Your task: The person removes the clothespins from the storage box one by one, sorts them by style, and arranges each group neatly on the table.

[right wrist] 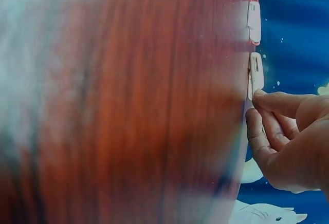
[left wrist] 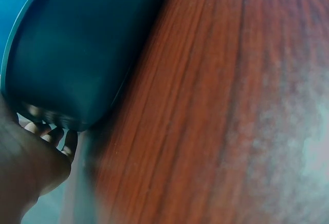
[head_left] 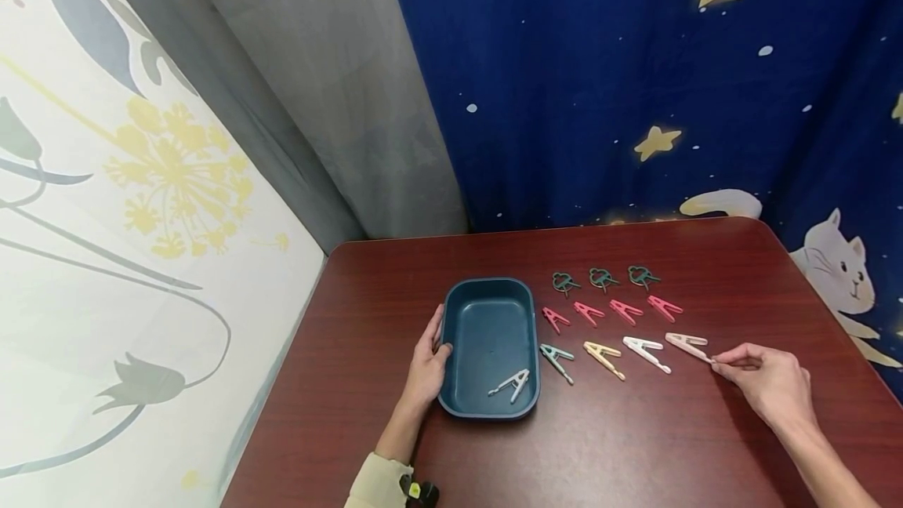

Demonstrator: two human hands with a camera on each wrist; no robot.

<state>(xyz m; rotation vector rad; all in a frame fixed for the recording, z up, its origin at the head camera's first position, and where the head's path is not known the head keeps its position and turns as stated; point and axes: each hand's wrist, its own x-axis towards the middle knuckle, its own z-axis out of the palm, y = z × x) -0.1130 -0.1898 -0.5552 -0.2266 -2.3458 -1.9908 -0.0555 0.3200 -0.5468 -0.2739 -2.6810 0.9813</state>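
Observation:
In the head view my left hand [head_left: 426, 367] grips the left wall of a dark blue plastic tray [head_left: 487, 411], thumb at the rim. Its curled fingers [left wrist: 71, 143] show against the tray's outside in the left wrist view. One pale grey clothespin [head_left: 513, 384] lies inside the tray, near its front end. At the right, my right hand [head_left: 772, 382] pinches the near tip of a beige clothespin [head_left: 687, 343] between thumb and fingertips. In the right wrist view that clothespin [right wrist: 256, 70] extends past the fingertips.
Right of the tray lie a pale green clothespin [head_left: 557, 361], a yellow one [head_left: 603, 358] and a white one [head_left: 645, 353]. Behind them are several pink clothespins [head_left: 625, 310], then three dark green clips [head_left: 602, 279]. Curtains [head_left: 564, 100] hang beyond the brown table [head_left: 381, 288].

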